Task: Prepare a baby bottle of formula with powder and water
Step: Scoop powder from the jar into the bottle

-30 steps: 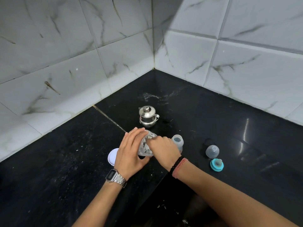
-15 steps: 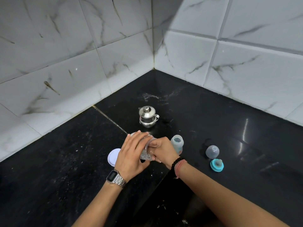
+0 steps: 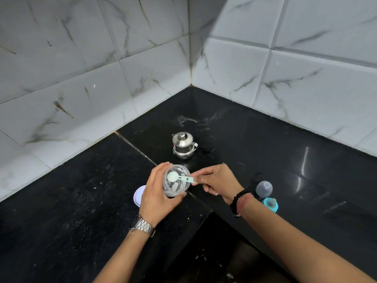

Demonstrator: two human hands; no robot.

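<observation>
Since a moment ago your right hand (image 3: 219,181) has drawn back from the jar (image 3: 175,181) and now lifts a scoop (image 3: 179,178) out over its mouth, where before both hands were bunched on it. You pinch the flat pale-green handle between thumb and fingertips, bowl level and heaped with white powder, probably so none spills on the way over. Your left hand (image 3: 158,198) is wrapped around the clear plastic jar, holding it just off the bench (image 3: 81,201) and tipped toward you, which opens the mouth for scooping. Its round white lid (image 3: 138,196) lies flat beside that hand. The bottle itself is hidden now, likely behind your right hand; its frosted dome cap (image 3: 264,188) and teal-ringed teat (image 3: 271,204) sit apart to the right. A small steel pot (image 3: 184,145), lidded and shiny, stands behind on the glossy black stone, presumably holding the water.
</observation>
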